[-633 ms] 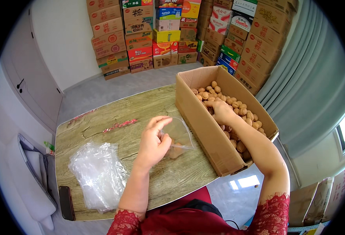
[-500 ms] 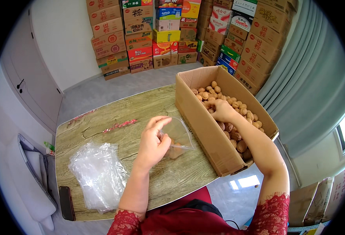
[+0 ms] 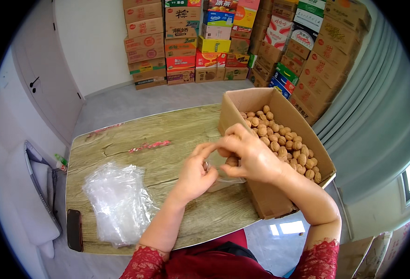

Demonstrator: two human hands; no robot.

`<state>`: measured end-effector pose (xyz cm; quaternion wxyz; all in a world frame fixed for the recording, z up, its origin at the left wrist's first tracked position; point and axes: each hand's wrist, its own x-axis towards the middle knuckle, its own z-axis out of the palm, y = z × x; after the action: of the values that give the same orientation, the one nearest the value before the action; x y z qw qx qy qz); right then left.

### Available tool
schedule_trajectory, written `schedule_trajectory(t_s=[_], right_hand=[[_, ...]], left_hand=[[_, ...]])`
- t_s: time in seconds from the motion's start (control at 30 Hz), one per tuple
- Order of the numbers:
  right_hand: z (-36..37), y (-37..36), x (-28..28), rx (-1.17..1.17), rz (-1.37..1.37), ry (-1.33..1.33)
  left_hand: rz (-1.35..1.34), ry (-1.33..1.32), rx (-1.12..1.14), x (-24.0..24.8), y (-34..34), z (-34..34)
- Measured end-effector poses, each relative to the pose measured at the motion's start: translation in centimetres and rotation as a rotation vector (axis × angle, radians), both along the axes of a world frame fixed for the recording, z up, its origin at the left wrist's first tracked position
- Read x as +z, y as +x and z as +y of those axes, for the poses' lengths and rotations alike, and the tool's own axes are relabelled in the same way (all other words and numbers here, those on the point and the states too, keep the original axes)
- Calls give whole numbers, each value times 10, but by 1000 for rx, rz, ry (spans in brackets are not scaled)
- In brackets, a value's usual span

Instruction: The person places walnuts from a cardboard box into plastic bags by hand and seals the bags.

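My left hand (image 3: pixel 194 177) is closed on the edge of a clear plastic bag (image 3: pixel 229 180), which is partly hidden by both hands. Right at the bag's mouth, my right hand (image 3: pixel 257 157) curls its fingers round a walnut (image 3: pixel 232 161); whether it holds more than one is hidden. Beside that hand stands an open cardboard box (image 3: pixel 271 199), tilted on the table's right end and filled with many loose walnuts (image 3: pixel 302 157).
A pile of clear plastic bags (image 3: pixel 117 204) lies on the wood-patterned table (image 3: pixel 168 128), left of my forearm. A dark phone (image 3: pixel 74 230) rests at the table's left edge. Stacked cartons (image 3: pixel 181 51) line the far wall, and a grey-blue curtain (image 3: pixel 368 116) hangs at the right.
My right hand has come out of the box, moving left to the bag with a walnut in its fingers. My left hand still holds the bag. The whole view has shifted slightly.
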<state>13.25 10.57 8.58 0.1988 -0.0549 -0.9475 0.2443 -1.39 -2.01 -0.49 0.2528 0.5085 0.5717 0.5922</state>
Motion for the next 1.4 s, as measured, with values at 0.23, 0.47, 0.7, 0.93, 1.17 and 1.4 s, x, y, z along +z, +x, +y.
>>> schedule_trajectory(t_s=[0.23, 0.47, 0.7, 0.93, 1.17, 1.4], right_hand=[[3, -1, -13, 25, -4, -10], [-5, 3, -8, 70, 39, 69], [75, 19, -2, -303, 21, 264], [124, 36, -61, -471, -600, 41], [116, 18, -65, -515, -568, 126], [118, 11, -76, -510, -515, 138]], left_hand=[[-56, -17, 3, 3, 1, 0], [-81, 30, 10, 2, 2, 4], [-54, 21, -4, 1, -8, -4], [-21, 45, -8, 3, -8, -3], [51, 50, 23, 1, -10, -3], [92, 92, -18, -5, -15, 1]])
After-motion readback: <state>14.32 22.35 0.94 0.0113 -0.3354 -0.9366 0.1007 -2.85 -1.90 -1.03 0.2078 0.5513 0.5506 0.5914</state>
